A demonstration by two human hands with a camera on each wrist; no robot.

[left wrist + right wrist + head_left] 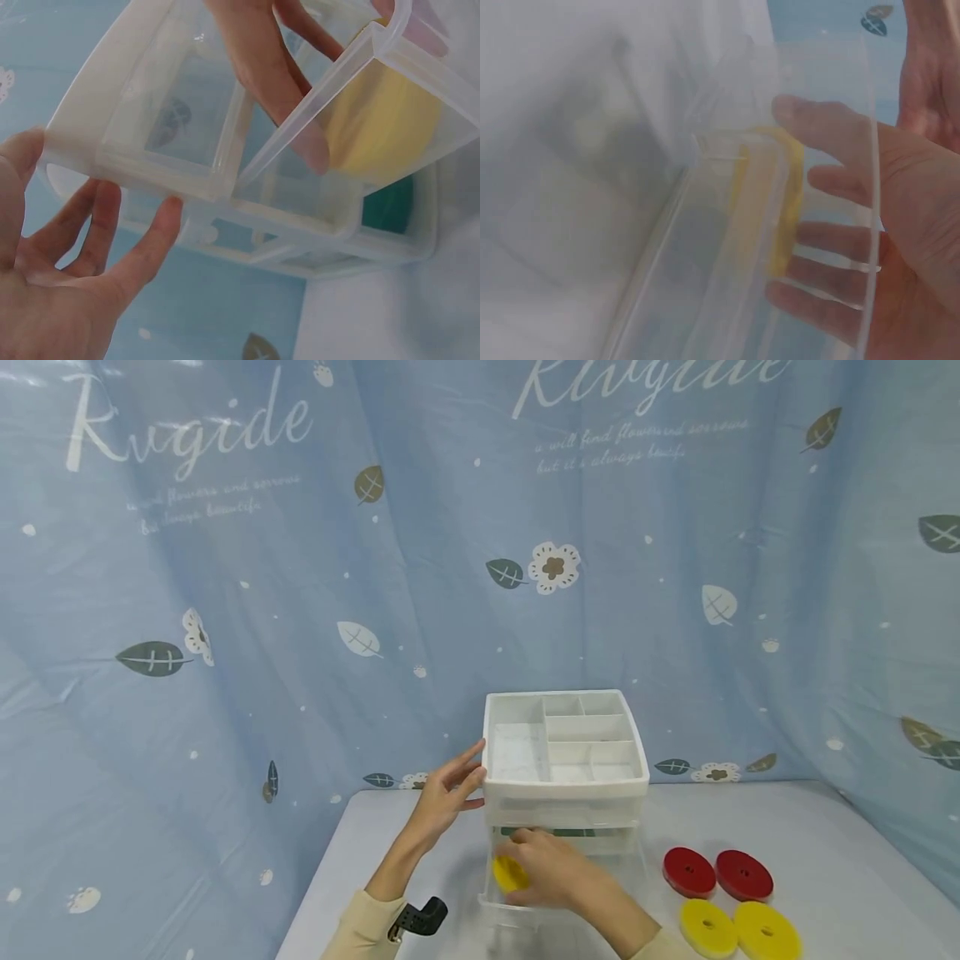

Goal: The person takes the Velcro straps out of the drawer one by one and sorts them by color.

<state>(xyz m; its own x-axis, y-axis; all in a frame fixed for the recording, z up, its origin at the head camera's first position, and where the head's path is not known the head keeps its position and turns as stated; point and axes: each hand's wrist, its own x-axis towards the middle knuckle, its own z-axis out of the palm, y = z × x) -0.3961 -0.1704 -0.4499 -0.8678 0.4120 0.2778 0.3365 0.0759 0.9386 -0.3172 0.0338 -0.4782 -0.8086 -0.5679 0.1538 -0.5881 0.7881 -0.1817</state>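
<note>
A white plastic drawer unit with a divided top tray stands on the table, its clear middle drawer pulled out. My left hand touches the unit's left side with its fingertips, fingers spread and fairly straight. Inside the open drawer my right hand holds a thick yellow disc by its edge. The right wrist view shows the thumb and fingers spanning that disc, seen through the clear plastic. Something green shows through the lower part of the unit in the left wrist view.
Right of the unit lie two red discs and two yellow discs, each with a small centre hole. A blue patterned curtain hangs behind the white table. A black wrist device sits on my left forearm.
</note>
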